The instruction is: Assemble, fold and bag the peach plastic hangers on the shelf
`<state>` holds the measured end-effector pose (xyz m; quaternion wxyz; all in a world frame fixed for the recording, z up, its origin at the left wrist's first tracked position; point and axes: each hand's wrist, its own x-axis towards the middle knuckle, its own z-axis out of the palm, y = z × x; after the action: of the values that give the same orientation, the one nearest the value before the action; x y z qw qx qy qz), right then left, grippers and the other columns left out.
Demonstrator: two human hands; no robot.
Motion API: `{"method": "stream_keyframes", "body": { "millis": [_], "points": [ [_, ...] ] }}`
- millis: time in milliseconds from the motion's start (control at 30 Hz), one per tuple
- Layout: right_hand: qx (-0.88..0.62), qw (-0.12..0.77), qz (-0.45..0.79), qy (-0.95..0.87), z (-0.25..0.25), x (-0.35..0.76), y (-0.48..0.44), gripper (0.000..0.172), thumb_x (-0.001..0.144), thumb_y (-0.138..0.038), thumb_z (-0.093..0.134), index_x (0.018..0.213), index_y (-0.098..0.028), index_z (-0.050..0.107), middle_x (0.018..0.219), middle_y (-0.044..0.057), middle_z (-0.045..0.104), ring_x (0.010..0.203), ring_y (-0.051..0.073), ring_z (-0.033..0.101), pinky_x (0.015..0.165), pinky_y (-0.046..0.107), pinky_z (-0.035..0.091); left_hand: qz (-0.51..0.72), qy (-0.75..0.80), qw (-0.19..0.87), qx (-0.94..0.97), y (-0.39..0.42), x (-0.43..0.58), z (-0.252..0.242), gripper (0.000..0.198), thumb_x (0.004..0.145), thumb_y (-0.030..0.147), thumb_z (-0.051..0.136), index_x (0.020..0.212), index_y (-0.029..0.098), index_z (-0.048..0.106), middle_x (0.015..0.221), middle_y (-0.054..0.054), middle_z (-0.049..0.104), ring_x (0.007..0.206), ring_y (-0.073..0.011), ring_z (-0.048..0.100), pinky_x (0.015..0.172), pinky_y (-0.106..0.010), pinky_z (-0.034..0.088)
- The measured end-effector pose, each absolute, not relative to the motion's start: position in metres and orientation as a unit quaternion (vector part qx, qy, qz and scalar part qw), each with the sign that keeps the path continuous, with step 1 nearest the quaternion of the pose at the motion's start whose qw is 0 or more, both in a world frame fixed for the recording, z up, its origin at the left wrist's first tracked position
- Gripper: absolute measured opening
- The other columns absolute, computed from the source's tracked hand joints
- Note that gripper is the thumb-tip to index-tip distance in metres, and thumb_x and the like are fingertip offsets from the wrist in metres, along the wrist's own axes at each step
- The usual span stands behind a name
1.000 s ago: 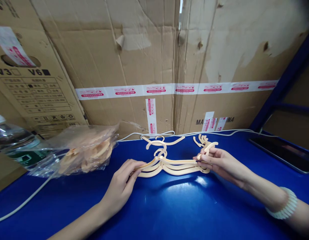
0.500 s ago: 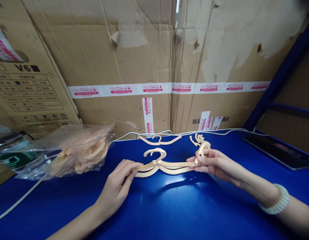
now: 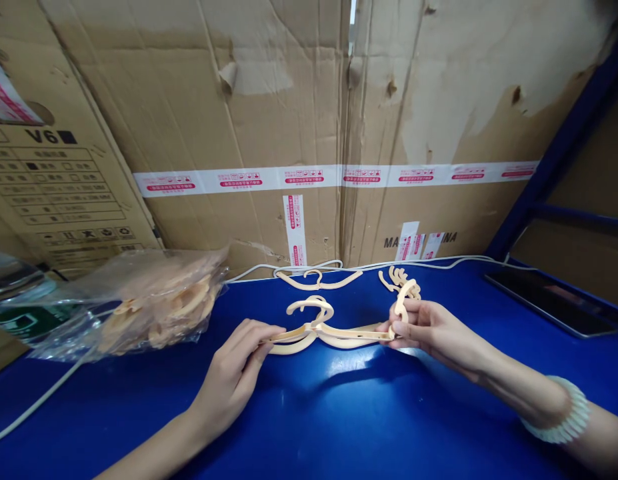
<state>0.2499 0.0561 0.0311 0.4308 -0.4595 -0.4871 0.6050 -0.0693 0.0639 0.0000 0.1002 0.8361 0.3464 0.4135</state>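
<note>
A cream plastic clothes hanger is held level over the blue table, its hook pointing up and away from me. A second curved bar and a second hook outline show close behind it, like another hanger. My left hand pinches the left ends between thumb and fingers. At the right end my right hand is closed on a small cream hook piece, which stands up from its fingertips against the hanger's tip. Whether the two pieces are joined cannot be seen.
Farther back lie another cream hanger and several loose small hooks. A clear plastic bag of cream parts sits left, beside a bottle. A dark phone-like slab lies right. White cable runs along the cardboard wall.
The right end of the hanger has dropped slightly, and the small hook piece in my right hand has tilted more upright. My left hand stays almost still.
</note>
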Motion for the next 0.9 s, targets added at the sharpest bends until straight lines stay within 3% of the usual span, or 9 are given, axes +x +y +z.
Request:
{"method": "stream_keyframes", "body": {
  "millis": [333, 533, 667, 733, 800, 900],
  "points": [
    [-0.470, 0.483, 0.489, -0.554, 0.038, 0.243, 0.051, 0.037, 0.063, -0.046, 0.079, 0.070, -0.019, 0.054, 0.070, 0.004, 0.069, 0.058, 0.014, 0.061, 0.063, 0.029, 0.052, 0.387, 0.367, 0.155, 0.832, 0.060, -0.069, 0.000, 0.020, 0.095, 0.019, 0.043, 0.109, 0.022, 0.058, 0.100, -0.005, 0.063, 0.091, -0.0169, 0.060, 0.080, -0.027, 0.048],
    [-0.473, 0.506, 0.470, -0.548, 0.039, 0.242, 0.050, 0.039, 0.062, -0.049, 0.078, 0.075, -0.019, 0.057, 0.073, 0.006, 0.070, 0.057, 0.016, 0.062, 0.060, 0.030, 0.053, 0.386, 0.409, 0.152, 0.813, 0.058, -0.067, 0.000, 0.022, 0.093, 0.028, 0.046, 0.112, 0.021, 0.055, 0.090, -0.003, 0.064, 0.074, -0.0148, 0.061, 0.065, -0.024, 0.050],
    [-0.451, 0.551, 0.476, -0.517, 0.035, 0.248, 0.056, 0.036, 0.068, -0.046, 0.076, 0.091, -0.021, 0.063, 0.094, 0.008, 0.070, 0.078, 0.020, 0.064, 0.066, 0.031, 0.052, 0.387, 0.418, 0.120, 0.813, 0.061, -0.067, 0.003, 0.021, 0.090, 0.030, 0.052, 0.109, 0.021, 0.055, 0.078, 0.001, 0.061, 0.055, -0.0104, 0.053, 0.049, -0.020, 0.043],
    [-0.442, 0.573, 0.477, -0.498, 0.035, 0.256, 0.061, 0.031, 0.070, -0.047, 0.073, 0.085, -0.021, 0.067, 0.096, 0.007, 0.069, 0.083, 0.020, 0.062, 0.069, 0.031, 0.051, 0.389, 0.414, 0.117, 0.815, 0.064, -0.069, 0.006, 0.016, 0.092, 0.028, 0.049, 0.104, 0.020, 0.057, 0.081, -0.001, 0.062, 0.061, -0.0115, 0.057, 0.050, -0.020, 0.044],
    [-0.437, 0.585, 0.476, -0.490, 0.038, 0.267, 0.067, 0.028, 0.070, -0.047, 0.073, 0.080, -0.021, 0.070, 0.087, 0.005, 0.068, 0.077, 0.018, 0.060, 0.069, 0.030, 0.050, 0.386, 0.411, 0.096, 0.820, 0.067, -0.072, 0.009, 0.014, 0.093, 0.027, 0.047, 0.098, 0.019, 0.057, 0.086, -0.003, 0.062, 0.069, -0.0135, 0.059, 0.056, -0.022, 0.046],
    [-0.446, 0.538, 0.477, -0.532, 0.044, 0.288, 0.076, 0.026, 0.069, -0.042, 0.075, 0.082, -0.021, 0.072, 0.075, 0.002, 0.066, 0.067, 0.014, 0.057, 0.066, 0.027, 0.048, 0.367, 0.407, 0.044, 0.836, 0.072, -0.079, 0.014, 0.015, 0.093, 0.026, 0.044, 0.095, 0.019, 0.057, 0.091, -0.005, 0.060, 0.079, -0.0167, 0.058, 0.069, -0.027, 0.047]
  ]
}}
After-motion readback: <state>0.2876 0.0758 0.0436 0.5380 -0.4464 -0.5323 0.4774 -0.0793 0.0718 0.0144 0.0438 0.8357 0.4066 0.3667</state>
